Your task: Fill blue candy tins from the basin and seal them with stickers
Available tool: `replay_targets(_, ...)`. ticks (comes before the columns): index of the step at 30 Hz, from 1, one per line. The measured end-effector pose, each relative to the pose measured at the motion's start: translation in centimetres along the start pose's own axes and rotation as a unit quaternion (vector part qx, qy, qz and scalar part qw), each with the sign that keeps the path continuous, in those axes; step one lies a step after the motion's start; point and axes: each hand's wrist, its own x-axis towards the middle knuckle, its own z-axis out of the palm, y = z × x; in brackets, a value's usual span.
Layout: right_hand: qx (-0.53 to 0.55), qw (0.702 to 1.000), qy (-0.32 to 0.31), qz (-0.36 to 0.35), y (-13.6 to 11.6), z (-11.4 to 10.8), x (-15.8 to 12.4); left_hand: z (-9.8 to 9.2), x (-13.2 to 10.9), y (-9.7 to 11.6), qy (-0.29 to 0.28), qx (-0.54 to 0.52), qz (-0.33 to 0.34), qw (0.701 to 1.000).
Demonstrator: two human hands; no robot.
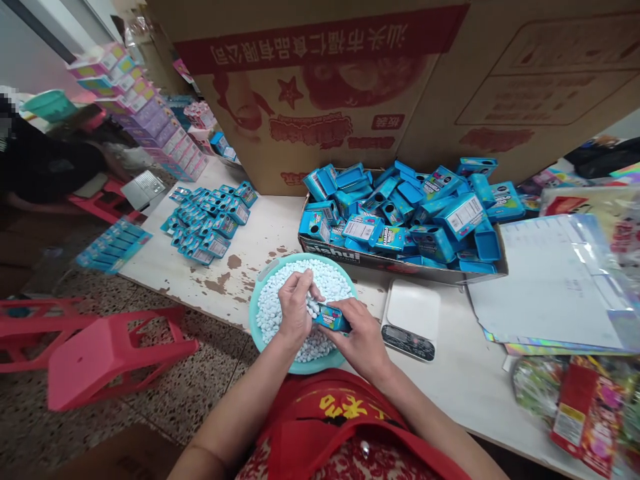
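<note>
A teal bowl full of small white candies sits at the table's front edge. Over it my right hand grips a small blue box lying on its side. My left hand is pinched at the box's open end, with a few white candies between its fingers. Behind the bowl a cardboard tray holds several more blue boxes.
A white digital scale lies right of the bowl. Filled blue boxes lie grouped at the left. Large cartons stand behind. Paper sheets and foil packets lie right. Red plastic stools are on the floor.
</note>
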Motion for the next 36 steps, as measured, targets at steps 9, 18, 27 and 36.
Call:
replay_targets(9, 0.061, 0.997, 0.021, 0.035, 0.0, -0.1, 0.6, 1.0, 0.2, 0.9, -0.002, -0.013, 0.011, 1.000)
replay_targets(18, 0.059, 0.997, 0.033, 0.023, -0.6, -0.3, 1.1, 1.0, 0.1, 1.4, 0.023, 0.000, 0.021, 1.000)
replay_targets(27, 0.072, 0.997, 0.026, 0.015, -1.2, 0.0, 1.1, 0.7, -0.5, 2.1, 0.008, -0.010, 0.014, 1.000)
replay_targets(36, 0.097, 0.993, 0.055, 0.030, -1.5, 0.1, 1.0, 0.5, -0.8, 2.4, -0.008, -0.028, 0.022, 0.999)
